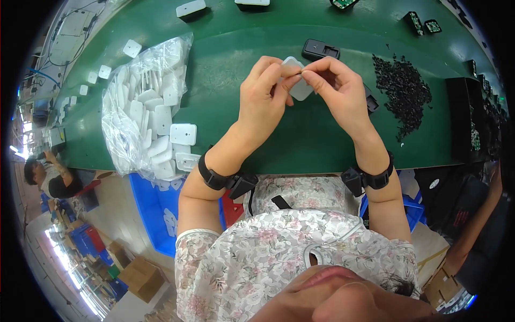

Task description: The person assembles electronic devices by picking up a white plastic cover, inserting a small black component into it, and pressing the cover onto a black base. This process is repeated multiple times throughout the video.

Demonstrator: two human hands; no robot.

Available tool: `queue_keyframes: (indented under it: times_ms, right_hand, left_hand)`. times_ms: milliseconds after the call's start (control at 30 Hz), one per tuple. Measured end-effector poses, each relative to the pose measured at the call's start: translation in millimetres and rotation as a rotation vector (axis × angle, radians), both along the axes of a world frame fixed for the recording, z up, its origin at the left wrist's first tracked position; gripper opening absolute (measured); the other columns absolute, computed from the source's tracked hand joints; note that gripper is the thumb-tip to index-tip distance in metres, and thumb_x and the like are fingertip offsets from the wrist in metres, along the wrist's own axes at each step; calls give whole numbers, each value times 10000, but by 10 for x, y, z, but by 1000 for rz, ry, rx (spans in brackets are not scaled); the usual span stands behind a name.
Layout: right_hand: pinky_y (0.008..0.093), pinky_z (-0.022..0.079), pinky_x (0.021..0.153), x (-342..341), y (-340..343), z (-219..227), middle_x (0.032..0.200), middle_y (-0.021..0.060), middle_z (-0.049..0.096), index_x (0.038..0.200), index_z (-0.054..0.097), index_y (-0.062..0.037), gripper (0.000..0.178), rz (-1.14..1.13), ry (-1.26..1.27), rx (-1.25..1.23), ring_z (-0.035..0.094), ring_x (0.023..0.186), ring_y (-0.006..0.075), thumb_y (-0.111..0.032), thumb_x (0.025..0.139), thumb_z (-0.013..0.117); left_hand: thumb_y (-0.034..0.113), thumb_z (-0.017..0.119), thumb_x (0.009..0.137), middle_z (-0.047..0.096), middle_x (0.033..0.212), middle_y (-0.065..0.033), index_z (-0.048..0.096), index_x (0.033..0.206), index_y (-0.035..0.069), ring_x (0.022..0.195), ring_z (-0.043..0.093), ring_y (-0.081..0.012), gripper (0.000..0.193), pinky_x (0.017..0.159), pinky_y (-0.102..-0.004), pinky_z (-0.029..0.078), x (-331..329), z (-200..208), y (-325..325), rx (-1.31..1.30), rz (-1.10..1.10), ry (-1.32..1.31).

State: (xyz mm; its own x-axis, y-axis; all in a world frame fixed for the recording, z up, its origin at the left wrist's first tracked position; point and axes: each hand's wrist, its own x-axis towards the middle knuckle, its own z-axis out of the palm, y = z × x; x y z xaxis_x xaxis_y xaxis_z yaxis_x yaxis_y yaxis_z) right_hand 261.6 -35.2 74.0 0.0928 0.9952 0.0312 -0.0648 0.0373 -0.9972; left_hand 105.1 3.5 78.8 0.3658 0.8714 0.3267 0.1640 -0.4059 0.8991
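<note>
My left hand (264,88) is closed around the left side of a white plastic cover (304,92), a flat plate with rounded corners. Its thumb and forefinger lie over the plate, partly hiding it. My right hand (343,92) pinches with thumb and forefinger at the cover's upper middle, almost touching the left fingertips. A tiny dark bit shows at that pinch, too small to name. Just beyond the hands lies a black plastic housing (321,50) with a recess. Another black housing (371,100) is partly hidden behind my right hand.
A clear plastic bag (120,126) spills white covers (183,134) on the green table (225,48) at left. A pile of small black parts (402,94) lies right, beside a black box (464,118). Below the table edge stands a blue bin (153,214). A person (56,180) sits far left.
</note>
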Motion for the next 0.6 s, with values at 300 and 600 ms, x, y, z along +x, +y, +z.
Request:
queue_keyframes:
  times_ms: [300, 600]
  right_hand:
    - [181, 317, 546, -43, -45, 26, 774, -27, 536, 847, 625, -32, 64, -164, -403, 231, 453, 658, 30, -49, 823, 682]
    - [184, 333, 564, -46, -50, -9, 784, -28, 537, 847, 615, -28, 69, -149, -398, 200, 439, 643, 35, -34, 824, 680]
  left_hand:
    - [-43, 519, 913, 576, 999, -137, 396, 1211, -71, 859, 668, -226, 324, 748, -286, 575, 52, -76, -61, -455, -120, -426]
    - [15, 572, 913, 613, 1021, -99, 532, 1048, -71, 851, 641, -147, 165, 766, -245, 514, 22, -84, -99, -463, -143, -405]
